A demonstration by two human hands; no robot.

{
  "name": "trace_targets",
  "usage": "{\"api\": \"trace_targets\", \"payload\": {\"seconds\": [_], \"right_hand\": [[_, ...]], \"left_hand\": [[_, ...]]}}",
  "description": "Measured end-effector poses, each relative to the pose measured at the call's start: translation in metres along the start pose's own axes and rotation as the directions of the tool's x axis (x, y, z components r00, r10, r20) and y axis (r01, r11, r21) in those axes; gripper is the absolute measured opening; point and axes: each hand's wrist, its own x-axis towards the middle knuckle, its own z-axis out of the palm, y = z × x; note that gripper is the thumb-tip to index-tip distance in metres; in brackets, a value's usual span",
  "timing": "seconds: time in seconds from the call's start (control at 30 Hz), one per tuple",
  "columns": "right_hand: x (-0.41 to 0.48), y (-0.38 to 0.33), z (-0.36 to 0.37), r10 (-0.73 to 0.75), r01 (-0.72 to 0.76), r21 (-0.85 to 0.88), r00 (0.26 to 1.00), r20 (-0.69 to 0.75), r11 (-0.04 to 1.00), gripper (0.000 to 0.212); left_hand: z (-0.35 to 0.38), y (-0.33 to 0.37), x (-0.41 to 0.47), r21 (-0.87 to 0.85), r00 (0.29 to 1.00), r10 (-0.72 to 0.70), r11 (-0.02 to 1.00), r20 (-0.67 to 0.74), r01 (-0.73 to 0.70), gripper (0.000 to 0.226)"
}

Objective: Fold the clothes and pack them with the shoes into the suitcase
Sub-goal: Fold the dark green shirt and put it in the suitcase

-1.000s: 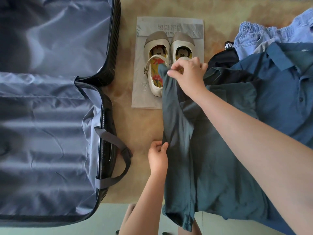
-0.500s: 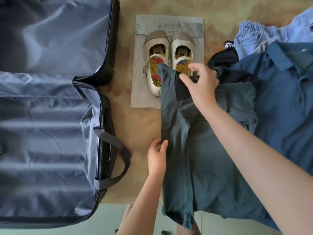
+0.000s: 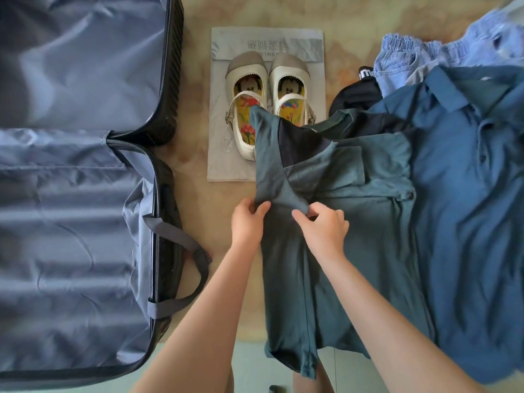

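Folding the dark teal cotton shirt (image 3: 283, 279), we pinch its turned-in sleeve (image 3: 272, 171) with left hand (image 3: 246, 226) and right hand (image 3: 323, 231); the other side likely needs folding next.

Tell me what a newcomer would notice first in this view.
At centre, the left hand and right hand pinch a fold of the dark green shirt. The open suitcase fills the left side; cream shoes with cartoon insoles sit on a grey bag beyond the shirt.
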Motion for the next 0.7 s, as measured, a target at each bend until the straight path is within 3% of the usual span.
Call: {"api": "trace_targets", "payload": {"seconds": [0.07, 0.2, 0.3, 0.43, 0.6, 0.7], "right_hand": [[0.003, 0.005, 0.003, 0.039, -0.035, 0.08, 0.998, -0.049, 0.996, 0.027], [-0.006, 0.015, 0.004, -0.038, 0.04, 0.028, 0.996, -0.078, 0.999, 0.027], [-0.04, 0.031, -0.001, -0.117, 0.122, 0.04, 0.987, -0.113, 0.992, 0.023], [-0.101, 0.079, 0.006, -0.177, 0.169, -0.068, 0.974, -0.142, 0.983, 0.019], [-0.157, 0.114, 0.029, -0.14, 0.094, -0.272, 0.978, -0.157, 0.958, 0.04], [-0.167, 0.119, 0.038, -0.051, -0.015, -0.262, 0.968, -0.246, 0.965, 0.041]], "left_hand": [[0.002, 0.001, -0.003, -0.008, 0.999, -0.019, 1.0, -0.035, 0.019, 0.02], [0.004, -0.01, -0.022, 0.046, 0.998, -0.064, 0.997, 0.025, 0.063, 0.038], [-0.004, -0.039, -0.049, 0.115, 0.994, -0.052, 0.993, 0.093, 0.041, 0.032], [-0.01, -0.084, -0.084, 0.161, 0.979, -0.114, 0.983, 0.172, 0.086, 0.025], [-0.001, -0.107, -0.109, 0.247, 0.964, -0.163, 0.963, 0.21, 0.109, 0.013], [0.003, -0.115, -0.121, 0.291, 0.959, -0.183, 0.95, 0.215, 0.116, 0.022]]}}
